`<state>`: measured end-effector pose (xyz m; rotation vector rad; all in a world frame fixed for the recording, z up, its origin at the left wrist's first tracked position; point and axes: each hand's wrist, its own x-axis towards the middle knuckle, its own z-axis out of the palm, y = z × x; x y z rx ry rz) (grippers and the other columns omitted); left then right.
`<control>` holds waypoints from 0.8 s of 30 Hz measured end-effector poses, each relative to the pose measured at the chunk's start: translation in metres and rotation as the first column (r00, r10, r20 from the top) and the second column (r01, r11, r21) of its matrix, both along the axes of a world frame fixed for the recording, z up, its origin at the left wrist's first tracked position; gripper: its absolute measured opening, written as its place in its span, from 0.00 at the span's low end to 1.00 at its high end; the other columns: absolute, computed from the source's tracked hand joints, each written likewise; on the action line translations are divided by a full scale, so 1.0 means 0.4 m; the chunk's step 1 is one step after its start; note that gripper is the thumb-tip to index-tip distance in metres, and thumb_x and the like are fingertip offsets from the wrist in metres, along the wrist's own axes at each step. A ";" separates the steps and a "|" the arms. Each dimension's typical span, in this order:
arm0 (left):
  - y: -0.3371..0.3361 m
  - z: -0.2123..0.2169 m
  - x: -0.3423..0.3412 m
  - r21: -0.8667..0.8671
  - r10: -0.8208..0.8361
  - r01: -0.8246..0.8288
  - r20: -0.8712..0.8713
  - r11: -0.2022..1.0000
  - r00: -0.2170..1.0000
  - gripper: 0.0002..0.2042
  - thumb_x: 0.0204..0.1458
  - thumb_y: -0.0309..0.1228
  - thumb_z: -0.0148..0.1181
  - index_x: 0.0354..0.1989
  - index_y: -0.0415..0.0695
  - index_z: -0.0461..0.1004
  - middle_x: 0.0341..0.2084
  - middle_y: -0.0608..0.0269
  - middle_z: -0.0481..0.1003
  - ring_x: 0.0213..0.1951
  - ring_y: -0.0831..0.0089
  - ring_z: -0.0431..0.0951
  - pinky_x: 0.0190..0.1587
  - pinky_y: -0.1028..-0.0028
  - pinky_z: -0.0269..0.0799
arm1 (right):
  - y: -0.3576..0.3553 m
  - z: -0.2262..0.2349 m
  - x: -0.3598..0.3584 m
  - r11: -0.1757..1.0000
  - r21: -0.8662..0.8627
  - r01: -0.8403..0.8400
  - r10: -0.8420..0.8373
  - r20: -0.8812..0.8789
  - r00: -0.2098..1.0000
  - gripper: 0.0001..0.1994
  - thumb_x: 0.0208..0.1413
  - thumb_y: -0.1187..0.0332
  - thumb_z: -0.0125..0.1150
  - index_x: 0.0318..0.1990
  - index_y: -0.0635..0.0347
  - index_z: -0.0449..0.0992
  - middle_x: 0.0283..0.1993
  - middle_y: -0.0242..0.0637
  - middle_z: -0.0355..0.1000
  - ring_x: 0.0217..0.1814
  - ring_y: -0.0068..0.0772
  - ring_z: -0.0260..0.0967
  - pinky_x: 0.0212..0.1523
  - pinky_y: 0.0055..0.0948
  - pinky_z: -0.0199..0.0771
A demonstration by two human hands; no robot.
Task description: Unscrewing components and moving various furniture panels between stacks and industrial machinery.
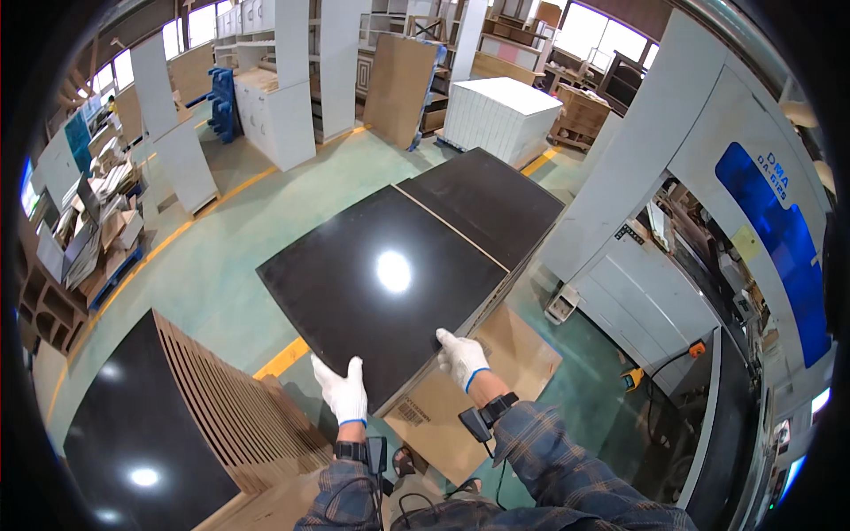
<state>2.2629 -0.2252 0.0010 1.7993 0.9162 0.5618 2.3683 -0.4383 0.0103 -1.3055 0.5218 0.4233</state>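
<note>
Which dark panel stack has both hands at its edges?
The central front stack: the left hand and right hand flank its near corner; neither touches the lower-left stack or the rear stack.

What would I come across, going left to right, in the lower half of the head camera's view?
Stack of dark-topped panels → left hand in a white glove → right hand, also gloved → small yellow device → blue panel on the machine's front.

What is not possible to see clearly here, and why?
Head view:
- Underside of near black panel: hidden by its top
- Near end of lower-left stack: cut off by lower edge
- Right end of white machine: cut off by dark rim
- Far-left pile: single pieces too small
</note>
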 end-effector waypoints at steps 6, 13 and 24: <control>0.022 0.075 -0.053 -0.300 -0.030 0.096 0.218 0.949 0.975 0.42 0.55 0.23 0.69 0.78 0.35 0.54 0.72 0.44 0.65 0.69 0.53 0.70 0.72 0.61 0.66 | 0.013 0.035 -0.048 0.998 -0.019 -0.064 0.066 0.161 0.985 0.17 0.64 0.56 0.72 0.38 0.62 0.75 0.25 0.36 0.71 0.18 0.26 0.64 0.18 0.30 0.64; -0.006 0.108 -0.102 -0.635 -0.034 0.376 0.482 0.674 0.875 0.32 0.58 0.10 0.55 0.74 0.32 0.60 0.66 0.48 0.73 0.65 0.59 0.75 0.70 0.63 0.69 | 0.022 0.091 0.034 0.864 0.487 0.127 -0.135 -0.018 0.991 0.16 0.63 0.66 0.70 0.54 0.64 0.78 0.54 0.41 0.78 0.56 0.43 0.76 0.58 0.45 0.79; -0.333 0.217 -0.353 -0.584 -0.274 0.623 0.577 0.521 0.769 0.26 0.57 0.16 0.55 0.67 0.29 0.65 0.60 0.53 0.74 0.60 0.64 0.75 0.67 0.65 0.68 | -0.411 0.248 -0.242 0.902 0.431 -0.013 -0.192 0.429 0.883 0.22 0.56 0.76 0.74 0.58 0.69 0.77 0.52 0.39 0.79 0.53 0.34 0.79 0.54 0.38 0.82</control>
